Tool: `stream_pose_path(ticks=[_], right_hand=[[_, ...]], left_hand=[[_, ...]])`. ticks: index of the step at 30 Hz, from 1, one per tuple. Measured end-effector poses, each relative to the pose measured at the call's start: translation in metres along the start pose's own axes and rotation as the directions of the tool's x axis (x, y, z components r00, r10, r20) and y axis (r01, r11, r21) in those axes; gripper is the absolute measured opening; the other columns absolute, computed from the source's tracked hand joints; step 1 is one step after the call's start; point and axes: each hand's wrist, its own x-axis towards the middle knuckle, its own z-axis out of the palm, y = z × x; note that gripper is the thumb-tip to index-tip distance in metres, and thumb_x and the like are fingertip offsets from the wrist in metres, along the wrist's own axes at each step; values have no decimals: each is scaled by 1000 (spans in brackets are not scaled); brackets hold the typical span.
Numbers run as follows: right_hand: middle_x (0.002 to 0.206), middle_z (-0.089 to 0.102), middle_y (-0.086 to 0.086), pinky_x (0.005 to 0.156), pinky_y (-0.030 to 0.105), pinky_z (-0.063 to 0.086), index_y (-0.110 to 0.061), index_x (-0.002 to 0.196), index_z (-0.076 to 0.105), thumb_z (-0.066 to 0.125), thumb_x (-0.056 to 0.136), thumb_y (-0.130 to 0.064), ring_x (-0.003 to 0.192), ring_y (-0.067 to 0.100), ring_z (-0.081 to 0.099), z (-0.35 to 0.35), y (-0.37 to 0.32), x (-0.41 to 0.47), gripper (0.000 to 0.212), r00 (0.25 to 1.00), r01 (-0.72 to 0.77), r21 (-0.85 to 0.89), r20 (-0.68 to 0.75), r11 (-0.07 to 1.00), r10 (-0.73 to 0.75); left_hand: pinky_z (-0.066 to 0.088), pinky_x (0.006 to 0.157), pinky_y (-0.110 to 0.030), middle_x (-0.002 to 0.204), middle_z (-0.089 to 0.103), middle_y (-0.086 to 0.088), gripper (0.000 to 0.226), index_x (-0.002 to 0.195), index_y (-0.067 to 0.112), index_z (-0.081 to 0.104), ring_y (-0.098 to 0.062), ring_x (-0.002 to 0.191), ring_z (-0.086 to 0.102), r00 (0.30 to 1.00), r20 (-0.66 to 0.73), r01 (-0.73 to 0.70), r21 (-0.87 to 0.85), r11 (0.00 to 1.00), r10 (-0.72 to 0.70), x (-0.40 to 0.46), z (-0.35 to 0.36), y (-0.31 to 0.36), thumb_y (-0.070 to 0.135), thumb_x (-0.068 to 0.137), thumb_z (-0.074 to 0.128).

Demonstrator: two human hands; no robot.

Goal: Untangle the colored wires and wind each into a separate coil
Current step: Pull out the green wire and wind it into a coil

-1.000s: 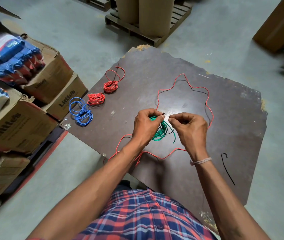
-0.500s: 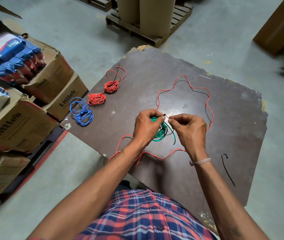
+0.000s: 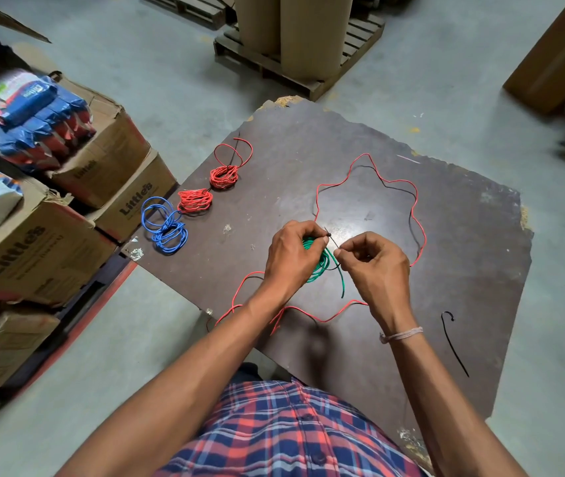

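A green wire coil point(image 3: 322, 263) is held over the dark board point(image 3: 463, 235) by my left hand point(image 3: 291, 253), whose fingers curl round it. My right hand point(image 3: 374, 263) pinches a thin black tie point(image 3: 332, 238) that runs from the coil's top to its fingertips. A green tail point(image 3: 342, 284) hangs down from the coil. A long loose red wire point(image 3: 394, 182) lies in a wavy ring around both hands. Two red coils point(image 3: 224, 176) point(image 3: 195, 202) and a blue coil point(image 3: 167, 232) lie in a row at the board's left edge.
A spare black tie point(image 3: 453, 342) lies on the board at the right. Cardboard boxes point(image 3: 29, 246) with packets stand stacked to the left. A wooden pallet point(image 3: 294, 68) with cardboard rolls stands beyond the board. The floor is grey concrete.
Both hands stay at the green coil; the black tie between the fingertips looks slightly more stretched. The wires on the board have not moved.
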Motion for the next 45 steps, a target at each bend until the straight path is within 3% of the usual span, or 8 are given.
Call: stream_pose_path(ticks=[13, 17, 21, 28, 31, 34, 38, 45], right_hand=[[69, 71, -8, 67, 29, 47, -16, 76, 77, 79, 86, -26, 62, 9, 57, 18, -13, 25, 14, 993, -82, 100, 92, 992, 73], [86, 75, 5, 65, 18, 45, -7, 91, 80, 75, 90, -26, 66, -4, 60, 38, -29, 42, 19, 939, -203, 85, 300, 975, 170], [77, 67, 4, 53, 7, 41, -1, 91, 75, 76, 88, -10, 55, -7, 56, 64, -35, 51, 9, 915, -221, 145, 372, 964, 154], [80, 66, 7, 68, 22, 47, -20, 83, 54, 59, 99, -7, 74, 11, 69, 108, -50, 80, 21, 993, -18, 312, 115, 950, -19], [77, 58, 7, 68, 36, 59, -16, 96, 44, 46, 107, -10, 74, 25, 74, 134, -60, 86, 13, 973, -143, 457, 227, 878, 40], [75, 49, 7, 65, 44, 64, -15, 94, 42, 42, 108, -7, 54, 17, 58, 161, -74, 91, 16, 949, -246, 516, 301, 820, 95], [68, 42, 6, 41, 15, 31, -19, 87, 39, 42, 107, -5, 40, 7, 33, 191, -90, 107, 25, 943, -224, 408, 322, 885, 90], [67, 42, 9, 47, 16, 22, -16, 82, 42, 47, 103, -1, 43, 8, 28, 230, -104, 126, 27, 900, -140, 270, 436, 952, 9]], left_hand=[[43, 77, -24, 88, 64, 6, 6, 91, 24, 77, -12, 85, 62, 997, 63, -48, 60, 997, 44, -1, -24, -12, 22, 86, 74], [40, 74, -21, 87, 63, 6, 6, 90, 24, 76, -11, 84, 61, 998, 54, -28, 78, 997, 24, 0, -35, -22, 23, 85, 74], [40, 76, -18, 86, 66, 9, 6, 90, 22, 77, -9, 86, 62, 1000, 30, -9, 55, 998, 7, 4, -52, -30, 19, 85, 75], [35, 56, -8, 65, 62, 16, 13, 83, 19, 73, 10, 56, 53, 983, 102, 157, -37, 987, -153, 13, -91, -57, 25, 94, 69], [37, 54, -23, 68, 64, 11, 14, 90, 18, 72, 7, 46, 48, 970, 99, 233, -88, 969, -224, 21, -107, -72, 29, 96, 66], [39, 56, -27, 81, 71, 1, 12, 94, 23, 70, -1, 50, 48, 961, 81, 272, -93, 958, -265, 32, -121, -86, 33, 96, 65], [39, 63, -27, 82, 70, 1, 13, 87, 23, 67, -8, 64, 55, 966, 116, 231, 18, 973, -232, 45, -135, -97, 30, 97, 64], [41, 70, -28, 83, 66, -2, 13, 86, 25, 65, -18, 80, 60, 950, 255, 147, 150, 978, -182, 66, -161, -124, 31, 97, 62]])
